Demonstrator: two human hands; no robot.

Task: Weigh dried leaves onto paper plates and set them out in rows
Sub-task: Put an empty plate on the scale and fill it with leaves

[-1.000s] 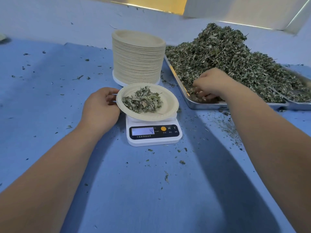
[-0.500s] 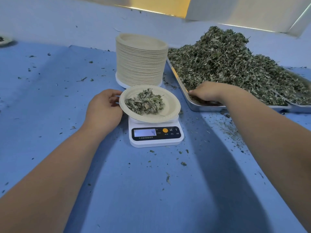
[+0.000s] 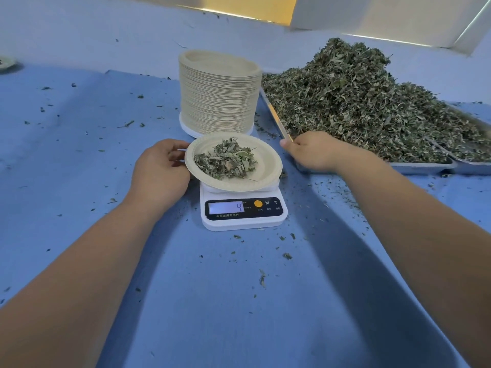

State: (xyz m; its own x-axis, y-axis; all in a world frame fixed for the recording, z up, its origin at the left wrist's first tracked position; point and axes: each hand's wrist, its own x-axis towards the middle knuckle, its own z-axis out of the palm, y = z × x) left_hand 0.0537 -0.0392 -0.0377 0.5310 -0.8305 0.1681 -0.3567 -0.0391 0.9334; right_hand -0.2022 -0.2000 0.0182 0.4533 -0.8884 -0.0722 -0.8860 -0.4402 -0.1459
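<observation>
Surface: table under a blue cloth (image 3: 79, 160), littered with loose leaf crumbs, thickest to the right of and in front of the scale. A pale blue wall rises behind the table, and a light panel runs across the top of the view.

Count:
- 1 white digital scale (image 3: 243, 220). Its display reads 4.
- 1 paper plate (image 3: 267, 166) sitting on the scale pan, with 1 small pile of dried leaves (image 3: 225, 162) in its middle.
- 1 tall stack of plates (image 3: 219, 96) directly behind the scale, standing on a white base.
- 2 metal trays right of the scale. The nearer tray (image 3: 419, 166) carries 1 large leaf heap (image 3: 358, 102). The second tray (image 3: 474, 167) is further right and cut off by the frame edge.
- 1 further plate (image 3: 4, 63) far left of the scale, mostly out of view.

Hands:
- Left hand (image 3: 159, 171) is at the scale's left side, thumb and fingers curled onto the left rim of the loaded plate and holding it.
- Right hand (image 3: 313, 152) is right of the scale, at the near left corner of the nearer tray, with its back to the camera. The fingers are hidden underneath, so I cannot tell whether they grip anything.
</observation>
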